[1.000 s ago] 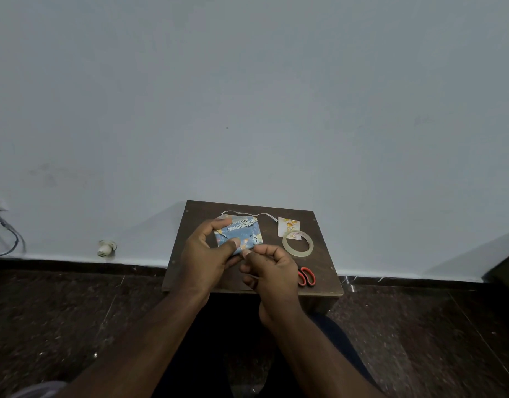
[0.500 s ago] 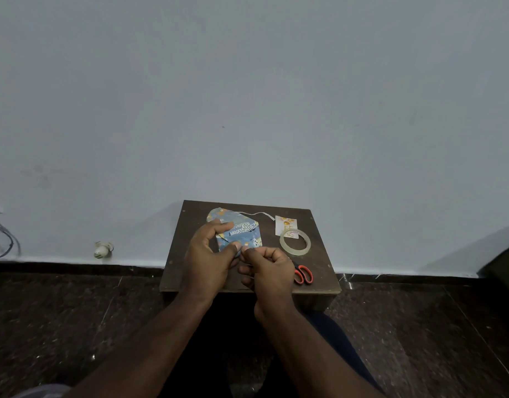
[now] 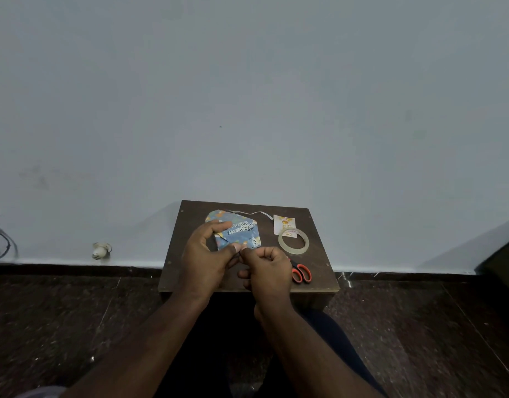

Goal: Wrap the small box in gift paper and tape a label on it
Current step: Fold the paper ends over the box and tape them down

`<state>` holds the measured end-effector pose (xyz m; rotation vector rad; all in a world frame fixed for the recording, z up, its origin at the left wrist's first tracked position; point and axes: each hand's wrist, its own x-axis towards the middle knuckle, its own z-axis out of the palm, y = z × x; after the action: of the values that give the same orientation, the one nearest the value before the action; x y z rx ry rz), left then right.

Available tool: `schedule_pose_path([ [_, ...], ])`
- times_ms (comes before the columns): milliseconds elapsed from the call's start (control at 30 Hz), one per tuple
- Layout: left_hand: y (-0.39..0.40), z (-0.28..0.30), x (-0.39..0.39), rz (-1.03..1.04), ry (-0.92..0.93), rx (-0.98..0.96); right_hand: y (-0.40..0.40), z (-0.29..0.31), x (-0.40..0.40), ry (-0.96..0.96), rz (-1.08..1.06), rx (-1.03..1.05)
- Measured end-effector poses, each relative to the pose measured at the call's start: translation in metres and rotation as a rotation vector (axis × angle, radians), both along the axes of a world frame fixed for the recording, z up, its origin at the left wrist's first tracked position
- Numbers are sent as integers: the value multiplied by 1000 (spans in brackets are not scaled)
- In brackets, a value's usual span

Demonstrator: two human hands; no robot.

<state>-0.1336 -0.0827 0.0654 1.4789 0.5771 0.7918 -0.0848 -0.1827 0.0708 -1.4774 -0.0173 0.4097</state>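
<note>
A small box wrapped in blue patterned gift paper [image 3: 239, 231] lies on the dark wooden stool [image 3: 316, 271], a loose paper flap sticking out at its far left. My left hand [image 3: 206, 258] grips the box's left side, index finger on top and thumb at the near edge. My right hand [image 3: 266, 272] has its fingers curled and pinches the paper at the near edge beside the left thumb. A white label [image 3: 284, 224] and a clear tape roll [image 3: 293, 241] lie to the right. The box itself is hidden under the paper.
Orange-handled scissors [image 3: 300, 273] lie at the stool's near right, partly behind my right hand. A thin white paper strip [image 3: 254, 214] runs along the far edge. The stool stands against a grey wall on a dark floor; a white bulb [image 3: 99, 250] lies on the floor to the left.
The paper flap at the box's far left has come up into view. Both hands stayed at the near edge, the pinch tightening slightly.
</note>
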Motion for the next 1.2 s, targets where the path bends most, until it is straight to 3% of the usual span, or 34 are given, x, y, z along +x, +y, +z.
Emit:
schedule_pose_path([
  [467,0,15,-5,-45,-18,-222,-5,-2,3,-29,132,65],
  [767,1,19,-6,-74,15,-215,-5,-11,4,-165,120,-9],
  [967,4,19,-5,-88,42,-163,-9,-16,11,-169,79,-37],
  [1200,3,23,-8,-115,11,-253,-8,-12,12,-161,132,10],
])
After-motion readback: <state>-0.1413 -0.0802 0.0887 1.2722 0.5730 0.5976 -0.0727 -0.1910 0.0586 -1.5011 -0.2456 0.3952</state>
